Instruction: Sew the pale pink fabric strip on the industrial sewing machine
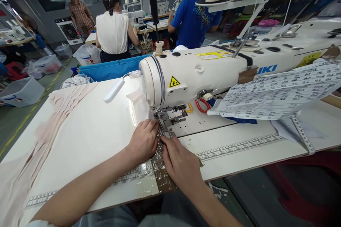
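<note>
My left hand (144, 141) is closed, knuckles up, just left of the presser foot (168, 132) of a white sewing machine (191, 74). A pale, sheer pink fabric piece (139, 108) lies beyond its knuckles, beside the needle area. My right hand (182, 163) rests in front of the foot, with index finger and thumb bent toward the left hand. What the fingertips of either hand hold is hidden or too small to make out. Under and between the hands runs a worn brown tape strip (162, 172) with shiny flecks.
Long pink fabric strips (57, 117) hang over the table's left side. A white-handled tool (114, 91) lies behind. Red-handled scissors (203, 105) and a handwritten sheet (277, 92) are at right. Measuring tape (239, 145) lines the front edge. Several people sit or stand beyond.
</note>
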`<state>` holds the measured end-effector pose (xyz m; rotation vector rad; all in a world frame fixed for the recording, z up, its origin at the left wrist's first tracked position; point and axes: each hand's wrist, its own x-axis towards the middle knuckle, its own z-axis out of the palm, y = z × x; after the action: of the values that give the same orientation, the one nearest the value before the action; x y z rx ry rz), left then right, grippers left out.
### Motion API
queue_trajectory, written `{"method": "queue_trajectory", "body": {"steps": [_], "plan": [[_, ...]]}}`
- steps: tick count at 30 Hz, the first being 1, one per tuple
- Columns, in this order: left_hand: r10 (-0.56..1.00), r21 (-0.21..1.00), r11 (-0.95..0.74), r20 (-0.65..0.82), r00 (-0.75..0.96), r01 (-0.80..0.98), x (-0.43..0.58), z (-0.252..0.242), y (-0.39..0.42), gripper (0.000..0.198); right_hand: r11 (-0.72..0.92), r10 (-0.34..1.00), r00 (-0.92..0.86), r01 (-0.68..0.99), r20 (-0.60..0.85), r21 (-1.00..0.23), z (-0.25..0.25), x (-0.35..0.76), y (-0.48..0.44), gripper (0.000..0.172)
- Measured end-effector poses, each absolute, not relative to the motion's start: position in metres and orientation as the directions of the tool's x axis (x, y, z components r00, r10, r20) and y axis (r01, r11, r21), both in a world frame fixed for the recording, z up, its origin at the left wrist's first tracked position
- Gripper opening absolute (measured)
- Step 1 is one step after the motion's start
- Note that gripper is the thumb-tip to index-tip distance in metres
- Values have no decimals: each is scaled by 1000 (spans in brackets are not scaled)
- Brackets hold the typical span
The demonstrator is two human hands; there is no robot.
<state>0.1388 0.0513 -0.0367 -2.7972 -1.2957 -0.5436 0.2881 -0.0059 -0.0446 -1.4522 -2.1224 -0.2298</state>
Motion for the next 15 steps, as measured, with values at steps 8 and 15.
{"method": "queue_trajectory", "body": {"steps": [8, 15], "plan": [[775, 165, -618, 292, 561, 768, 139, -35, 54, 39, 337, 818, -265, 940, 511, -53, -46, 279, -6, 24], [789, 176, -596, 308, 531, 783, 132, -37, 63, 38, 284, 867, -235, 957, 439, -48, -44, 273, -1, 27]]}}
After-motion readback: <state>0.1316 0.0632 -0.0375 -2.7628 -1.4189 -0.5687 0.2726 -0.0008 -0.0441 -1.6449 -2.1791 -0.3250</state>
